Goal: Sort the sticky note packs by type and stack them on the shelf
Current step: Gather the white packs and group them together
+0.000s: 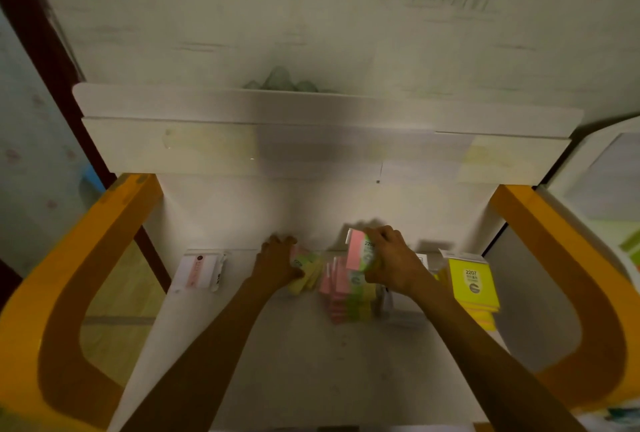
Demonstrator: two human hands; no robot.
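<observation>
Pink-and-green pack [360, 251]: lifted, standing on end, directly above the matching pile [349, 296] on the shelf [311, 362].
Right hand [391, 262]: grip curled round that pack.
Left hand [277, 263]: grip on fanned yellow-pink packs [306, 270], just left of the pile.
Yellow stack [474, 284]: right of the pile.
Judgement: right hand is nearer; lay its pack flat downward.
</observation>
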